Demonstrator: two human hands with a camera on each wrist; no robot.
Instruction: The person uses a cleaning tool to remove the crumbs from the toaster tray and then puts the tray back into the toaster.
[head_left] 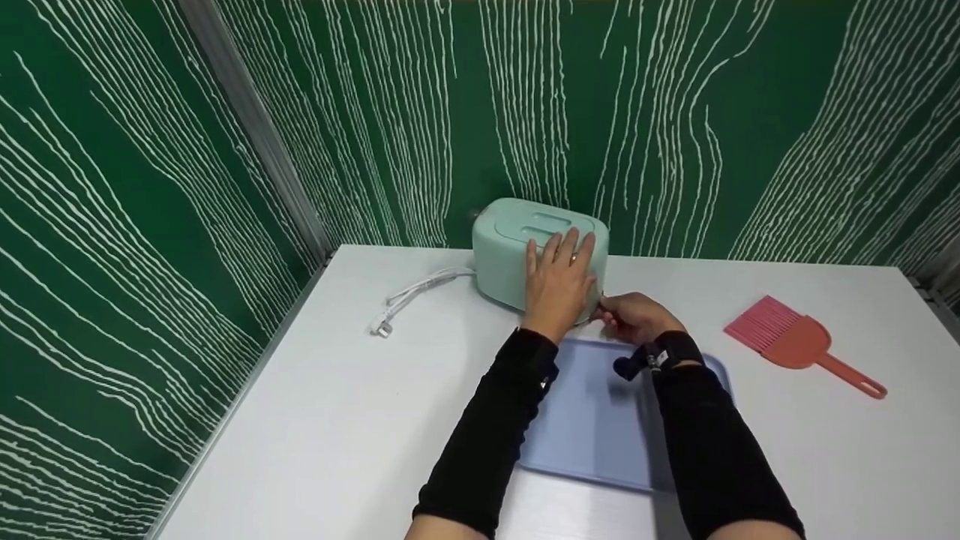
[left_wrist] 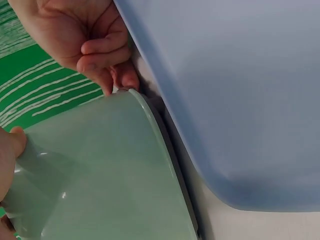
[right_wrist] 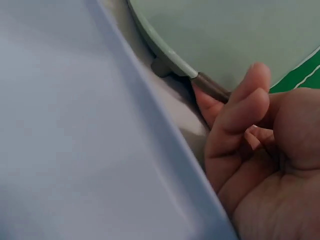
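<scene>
Just beyond the pale-blue tray [head_left: 592,420], the mint-green toaster [head_left: 510,259] is braced by the left hand [head_left: 559,289], fingers slightly spread. By the tray's far edge, the right hand [head_left: 637,319] seems to pinch a brown tab [right_wrist: 212,87] at the toaster's base. A hard tug could drag the smooth shell from that flat hold into the tray.

Narrow gap between green toaster [head_left: 499,259] and blue tray [head_left: 592,420], wider passage left of tray, wall [head_left: 517,97] behind toaster.
</scene>
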